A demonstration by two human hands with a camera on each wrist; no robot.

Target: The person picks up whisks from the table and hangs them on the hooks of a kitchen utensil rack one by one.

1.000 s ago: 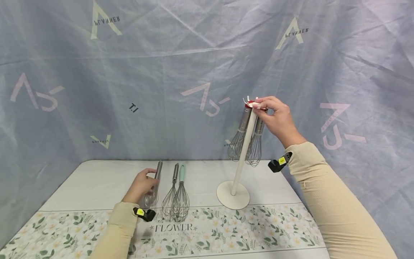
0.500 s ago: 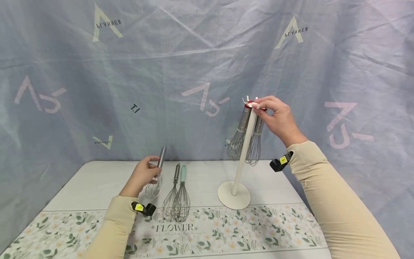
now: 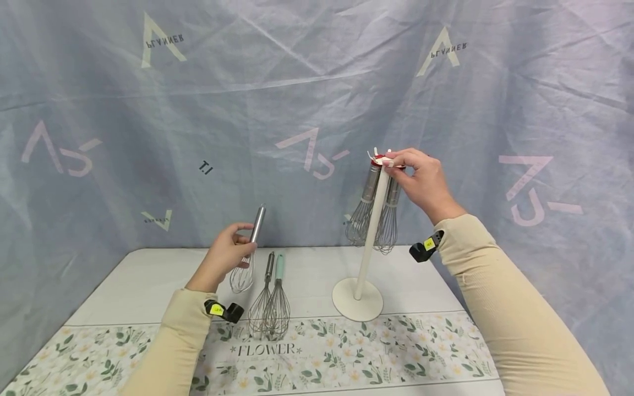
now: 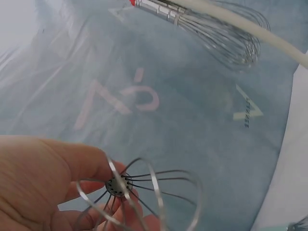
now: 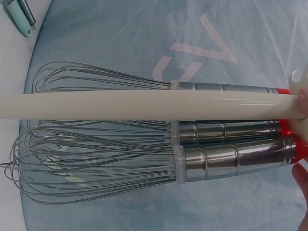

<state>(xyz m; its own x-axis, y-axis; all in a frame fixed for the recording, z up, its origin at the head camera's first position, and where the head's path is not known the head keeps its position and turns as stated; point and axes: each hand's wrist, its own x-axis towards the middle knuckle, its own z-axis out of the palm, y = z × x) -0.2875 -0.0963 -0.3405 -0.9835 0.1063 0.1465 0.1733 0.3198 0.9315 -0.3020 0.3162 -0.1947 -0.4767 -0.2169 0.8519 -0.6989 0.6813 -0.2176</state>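
My left hand [image 3: 228, 254] grips a silver whisk [image 3: 258, 224] near the base of its handle. The whisk leans with its handle up and its wire loops down, raised over the table's left half. In the left wrist view its wires [image 4: 155, 185] point toward the camera. My right hand [image 3: 422, 179] pinches the top of a white stand [image 3: 372, 236] between thumb and fingers. The stand tilts slightly, its round base at the table. Three metal whisks with red ends hang from its top, the nearest whisk [image 5: 219, 161] beside the pole in the right wrist view.
A whisk with a dark metal handle [image 3: 269, 268] and a whisk with a mint-green handle [image 3: 280, 268] lie side by side on the white table [image 3: 163, 275]. A floral band [image 3: 396, 352] crosses the table's front. A grey-blue curtain [image 3: 247, 110] hangs behind.
My left hand has lifted the silver whisk off the table, moving up and to the right with it. My right hand keeps its pinch on the stand's top.
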